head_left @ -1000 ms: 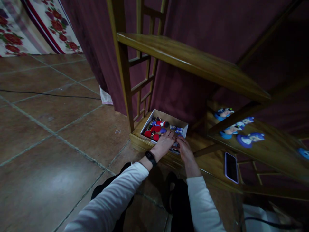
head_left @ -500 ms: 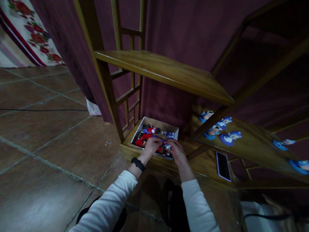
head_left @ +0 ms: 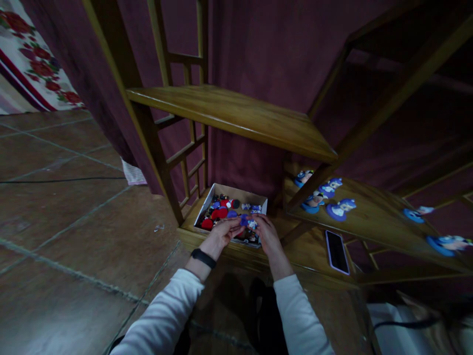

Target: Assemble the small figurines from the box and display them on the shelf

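Observation:
Over the front of a shallow cardboard box [head_left: 204, 209], both my hands are closed on a small purple-and-white figurine [head_left: 252, 224]. My left hand [head_left: 223, 231], with a black band on its wrist, holds its left side with the fingers fairly straight. From the other side, my right hand [head_left: 266, 232] pinches it with bent fingers; part of the figurine is hidden by them. Several more figurines lie jumbled inside the box, among them a red one [head_left: 219, 213] and a purple-and-white one [head_left: 256, 209] near the back right corner.
The box sits on the bottom board of a wooden rack, under a higher shelf [head_left: 232, 116]. To the right, a phone [head_left: 337, 251] lies on the low board. Several blue and purple figurines, one a purple figurine [head_left: 340, 209], stand or lie on the side shelf [head_left: 380, 219].
The view has swung slightly right, so the rack appears further left. My left fingers have straightened alongside the figurine, and more of its purple part shows between my hands.

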`<control>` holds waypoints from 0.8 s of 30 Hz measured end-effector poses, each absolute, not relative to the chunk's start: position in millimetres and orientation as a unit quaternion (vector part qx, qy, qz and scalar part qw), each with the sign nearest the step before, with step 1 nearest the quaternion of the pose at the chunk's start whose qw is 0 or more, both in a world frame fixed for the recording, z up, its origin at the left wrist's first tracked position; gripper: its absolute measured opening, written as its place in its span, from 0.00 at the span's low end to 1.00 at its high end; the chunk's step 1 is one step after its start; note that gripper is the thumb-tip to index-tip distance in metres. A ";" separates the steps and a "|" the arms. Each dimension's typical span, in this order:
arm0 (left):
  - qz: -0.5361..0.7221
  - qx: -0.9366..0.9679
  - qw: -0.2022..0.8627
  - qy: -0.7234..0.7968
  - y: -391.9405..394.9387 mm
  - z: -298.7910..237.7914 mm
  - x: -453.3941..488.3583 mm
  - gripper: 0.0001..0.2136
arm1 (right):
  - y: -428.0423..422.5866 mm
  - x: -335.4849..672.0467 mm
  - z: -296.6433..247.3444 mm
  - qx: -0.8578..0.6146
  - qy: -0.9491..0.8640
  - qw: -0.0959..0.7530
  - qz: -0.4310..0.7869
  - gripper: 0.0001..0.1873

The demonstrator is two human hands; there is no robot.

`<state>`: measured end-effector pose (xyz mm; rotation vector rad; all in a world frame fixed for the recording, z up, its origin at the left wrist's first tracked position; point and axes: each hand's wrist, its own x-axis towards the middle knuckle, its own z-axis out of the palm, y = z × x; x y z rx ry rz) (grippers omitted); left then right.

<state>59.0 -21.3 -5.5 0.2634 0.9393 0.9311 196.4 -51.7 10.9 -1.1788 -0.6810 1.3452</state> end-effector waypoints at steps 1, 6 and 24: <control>0.430 0.123 0.781 0.435 -21.2 -5.8 59.0 0.04 | -52.0 196.3 11.3 -0.502 -0.291 0.577 0.575 0.11; 0.436 0.125 0.777 0.437 -23.0 -3.7 59.8 0.05 | -50.6 197.0 8.4 -0.503 -0.288 0.581 0.572 0.11; 0.443 0.124 0.781 0.423 -31.8 8.6 61.0 0.03 | -47.5 195.3 5.9 -0.455 -0.203 0.610 0.617 0.07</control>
